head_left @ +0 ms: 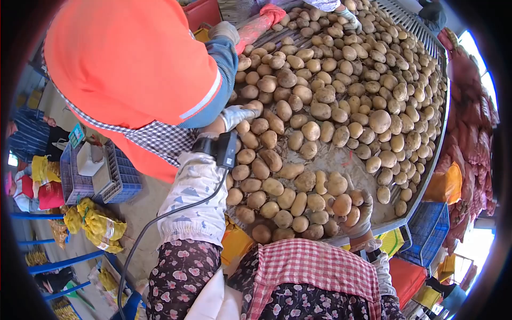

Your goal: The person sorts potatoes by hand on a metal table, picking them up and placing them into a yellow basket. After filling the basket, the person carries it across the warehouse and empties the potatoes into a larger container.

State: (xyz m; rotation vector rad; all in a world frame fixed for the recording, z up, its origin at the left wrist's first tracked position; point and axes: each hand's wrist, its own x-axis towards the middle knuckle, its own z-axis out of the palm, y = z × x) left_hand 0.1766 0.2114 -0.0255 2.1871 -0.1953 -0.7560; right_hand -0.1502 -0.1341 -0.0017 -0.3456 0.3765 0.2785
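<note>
My left hand (pixel 238 116), in a pale work glove, reaches forward with stretched fingers beside a potato (pixel 256 107) at the near-left edge of the pile. A black device (pixel 220 151) is strapped at that wrist, and its cable runs down along my white sleeve cover (pixel 193 200). On the right, my gloved right hand (pixel 363 212) is cupped around a potato (pixel 342 205) and another just next to it. Many more potatoes (pixel 311 130) lie spread over the metal sorting table (pixel 349 160), some of them soil-stained. How firmly either hand presses is not visible.
A co-worker in an orange vest (pixel 128 64) stands close on my left, a gloved hand (pixel 224 31) by the table. Another gloved hand (pixel 349 20) works at the far end. Blue crates (pixel 429 234) and red mesh sacks (pixel 469 144) stand right; yellow bags (pixel 96 226) lie left.
</note>
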